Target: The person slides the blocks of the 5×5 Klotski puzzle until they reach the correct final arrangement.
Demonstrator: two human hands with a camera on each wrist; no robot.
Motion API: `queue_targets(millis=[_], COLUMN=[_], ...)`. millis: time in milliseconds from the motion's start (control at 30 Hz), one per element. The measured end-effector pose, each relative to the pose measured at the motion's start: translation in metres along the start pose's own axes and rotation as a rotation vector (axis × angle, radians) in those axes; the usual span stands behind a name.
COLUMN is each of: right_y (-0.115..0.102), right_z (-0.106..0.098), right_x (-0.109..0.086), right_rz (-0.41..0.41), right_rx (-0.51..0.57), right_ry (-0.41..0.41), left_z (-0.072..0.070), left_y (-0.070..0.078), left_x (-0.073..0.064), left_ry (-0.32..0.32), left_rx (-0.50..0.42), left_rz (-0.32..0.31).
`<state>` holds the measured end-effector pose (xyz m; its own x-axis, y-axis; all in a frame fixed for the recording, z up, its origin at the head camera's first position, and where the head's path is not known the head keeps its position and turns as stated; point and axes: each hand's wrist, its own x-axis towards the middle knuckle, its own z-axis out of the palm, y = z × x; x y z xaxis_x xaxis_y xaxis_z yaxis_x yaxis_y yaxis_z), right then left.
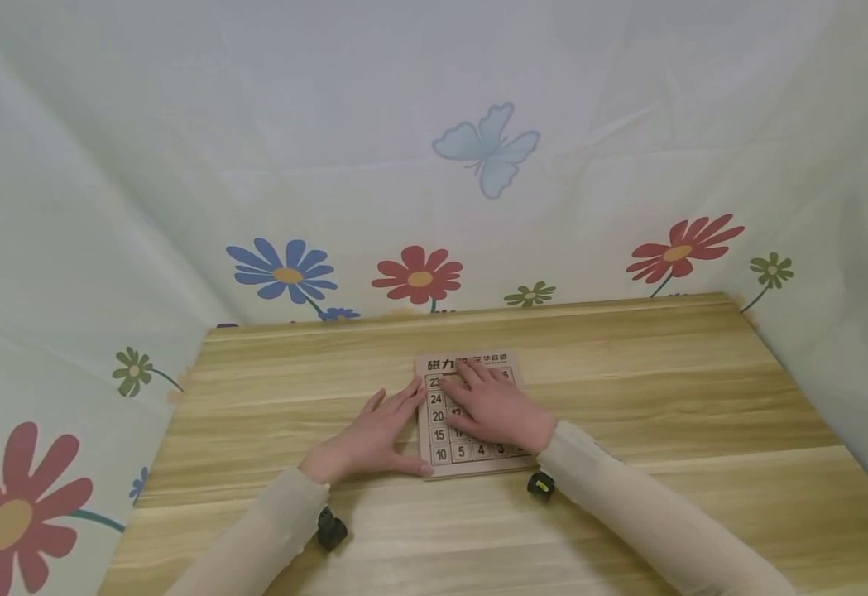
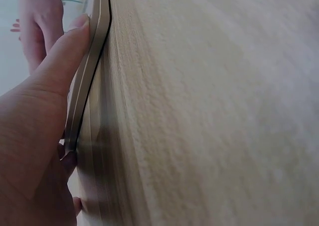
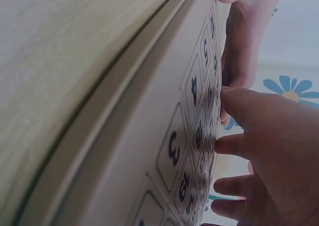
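Note:
A flat wooden number slide puzzle (image 1: 470,470) lies on the wooden table, with dark numbers on square tiles and Chinese lettering along its top. My left hand (image 1: 366,439) holds it by its left side. The thumb (image 2: 75,39) lies on the near left corner, and the other fingers reach the left edge higher up. Over the middle and upper tiles is my right hand (image 1: 496,407), palm down with fingers spread. Its fingertips touch the number tiles (image 3: 173,149) and hide several of them. The bottom row and left column show in the head view.
The wood-grain table (image 1: 664,389) extends around the puzzle on all sides. A white cloth (image 1: 314,132) printed with flowers and a butterfly hangs behind the table and at both sides. A small black device (image 1: 332,530) sits at the left wrist, another (image 1: 541,486) at the right.

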<state>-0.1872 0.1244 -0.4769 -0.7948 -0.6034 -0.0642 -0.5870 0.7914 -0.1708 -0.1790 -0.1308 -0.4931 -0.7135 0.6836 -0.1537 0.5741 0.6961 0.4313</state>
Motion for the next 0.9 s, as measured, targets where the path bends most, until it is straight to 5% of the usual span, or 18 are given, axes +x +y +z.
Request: queue_targets(millis=[567, 900], right_y=[0.029, 0.019], right_z=[-0.009, -0.006], right_x=[-0.030, -0.027], right_rz=[0.041, 0.038], right_rx=[-0.023, -0.005], right_ry=[0.041, 0.004], left_z=[-0.001, 0.003], left_y=[-0.003, -0.003], left_x=[0.000, 0.000], left_ry=[0.008, -0.003], left_rx=[0.005, -0.004], left_rz=[-0.013, -0.007])
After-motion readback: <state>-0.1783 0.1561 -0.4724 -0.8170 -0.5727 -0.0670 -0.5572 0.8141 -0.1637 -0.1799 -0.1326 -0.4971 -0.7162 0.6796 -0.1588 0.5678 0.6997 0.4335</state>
